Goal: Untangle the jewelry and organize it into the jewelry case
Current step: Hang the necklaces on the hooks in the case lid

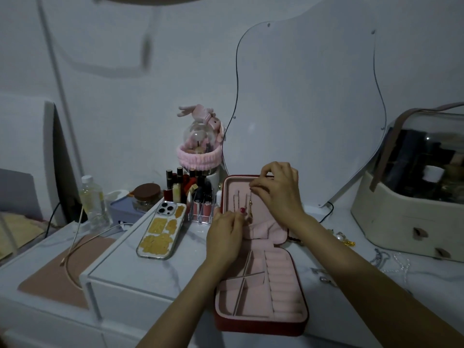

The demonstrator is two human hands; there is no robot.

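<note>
Two hands work one gold chain point(250, 209): right hand point(277, 189) pinches its top, left hand point(226, 237) should hold the lower end taut below inside the case lid point(266, 192).

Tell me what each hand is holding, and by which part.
The right hand pinches the top end of a gold necklace against the case lid. The left hand is at its lower end; the grip there is unclear.

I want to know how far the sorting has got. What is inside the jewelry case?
In the jewelry case, chains hang in the upright lid, one gold. The tray compartments look bare. The left hand and right hand cover parts of the lid.
</note>
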